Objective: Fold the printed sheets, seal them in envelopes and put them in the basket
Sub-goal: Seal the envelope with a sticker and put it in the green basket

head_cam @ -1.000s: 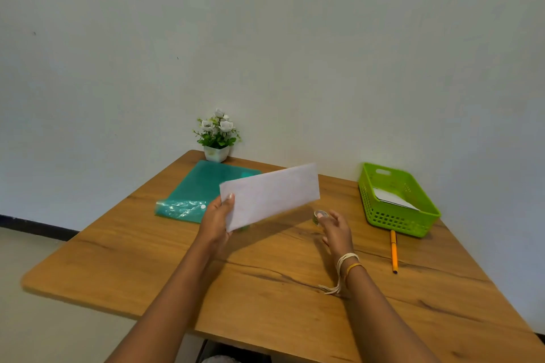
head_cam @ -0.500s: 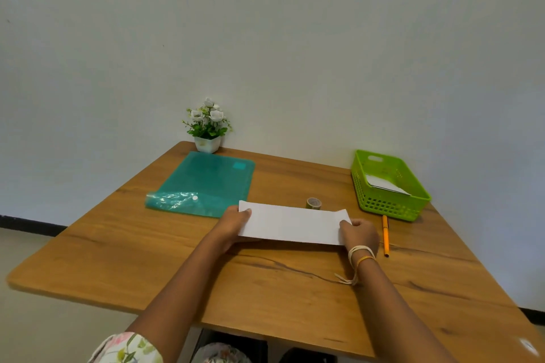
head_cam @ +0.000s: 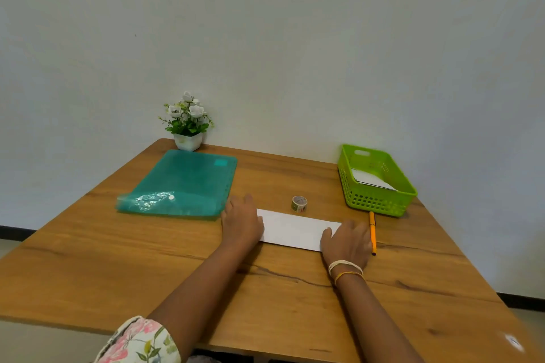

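A white envelope [head_cam: 292, 229] lies flat, long axis running left to right, pinned at each end by the left hand [head_cam: 242, 222] and right hand [head_cam: 348, 240], fingers spread flat. The tape roll [head_cam: 299, 204] sits just beyond its far edge, nearer the right hand.

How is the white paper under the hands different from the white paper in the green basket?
The envelope lies flat on the table, pressed by the left hand and right hand; the basket's paper lies untouched, tilted inside the basket. The envelope shows nearly whole; the basket's paper is partly hidden. Both are white.
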`<control>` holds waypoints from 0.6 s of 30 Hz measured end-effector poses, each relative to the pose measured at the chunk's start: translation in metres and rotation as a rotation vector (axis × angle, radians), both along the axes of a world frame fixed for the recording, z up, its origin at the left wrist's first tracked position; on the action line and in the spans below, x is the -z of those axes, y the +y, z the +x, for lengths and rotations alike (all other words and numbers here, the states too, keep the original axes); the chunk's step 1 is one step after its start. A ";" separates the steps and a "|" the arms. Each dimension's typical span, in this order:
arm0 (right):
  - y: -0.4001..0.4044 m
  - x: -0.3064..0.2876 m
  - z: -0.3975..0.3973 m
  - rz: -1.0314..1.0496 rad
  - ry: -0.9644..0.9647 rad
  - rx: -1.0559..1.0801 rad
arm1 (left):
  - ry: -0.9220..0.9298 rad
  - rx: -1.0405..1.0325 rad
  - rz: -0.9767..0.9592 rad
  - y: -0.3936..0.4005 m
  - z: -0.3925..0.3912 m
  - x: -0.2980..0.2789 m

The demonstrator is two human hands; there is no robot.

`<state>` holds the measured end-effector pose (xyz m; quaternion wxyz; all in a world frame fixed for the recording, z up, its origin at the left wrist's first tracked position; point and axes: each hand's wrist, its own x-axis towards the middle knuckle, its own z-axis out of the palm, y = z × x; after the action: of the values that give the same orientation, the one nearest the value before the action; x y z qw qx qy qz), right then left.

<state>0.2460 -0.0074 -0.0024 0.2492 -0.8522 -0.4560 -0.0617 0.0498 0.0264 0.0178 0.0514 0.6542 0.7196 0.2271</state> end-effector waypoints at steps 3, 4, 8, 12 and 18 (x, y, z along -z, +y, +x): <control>0.005 0.000 -0.004 0.083 -0.077 -0.059 | 0.112 0.035 0.022 0.007 0.017 0.004; 0.008 0.001 -0.005 0.137 -0.083 -0.106 | 0.110 0.062 0.047 0.008 0.023 0.003; 0.023 0.005 -0.008 0.281 -0.101 -0.289 | -0.058 0.265 0.151 0.021 0.046 -0.006; 0.035 0.007 -0.011 0.341 -0.142 -0.395 | -0.151 0.446 0.149 0.043 0.054 -0.005; 0.049 0.003 -0.012 0.366 -0.059 -0.484 | -0.213 0.501 0.156 0.065 0.049 0.012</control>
<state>0.2345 0.0413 -0.0052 0.3927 -0.6578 -0.6339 -0.1063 0.0989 0.0911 0.0056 0.1309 0.7862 0.5062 0.3294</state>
